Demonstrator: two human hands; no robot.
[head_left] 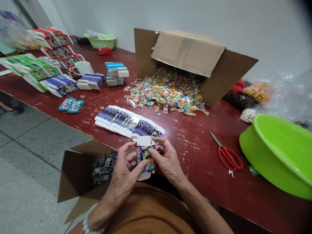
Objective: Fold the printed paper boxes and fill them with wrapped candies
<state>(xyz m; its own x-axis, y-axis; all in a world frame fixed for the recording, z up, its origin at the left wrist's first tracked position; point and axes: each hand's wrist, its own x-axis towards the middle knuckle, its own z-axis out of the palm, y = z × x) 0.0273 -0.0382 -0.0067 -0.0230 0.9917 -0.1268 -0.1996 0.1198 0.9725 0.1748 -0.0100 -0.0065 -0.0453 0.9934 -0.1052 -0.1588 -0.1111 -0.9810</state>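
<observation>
Between both hands, at the table's front edge, is a small dark purple candy box (145, 157) with colourful print and white end flaps standing out at top and bottom. My left hand (126, 165) grips its left side, thumb across the lower front. My right hand (168, 159) grips the right side, its thumb on the upper front. Just beyond lies a fanned row of flat purple cartons (126, 122). Behind that, small wrapped candies (165, 92) spill from a large cardboard box (190, 52) tipped on its side.
Red-handled scissors (229, 156) and a big green basin (275, 156) are at the right. Below the table edge, an open carton (78, 172) holds dark packets. Carton stacks (41, 70), a white mug (83, 68) and two blue packets (71, 105) are at the left.
</observation>
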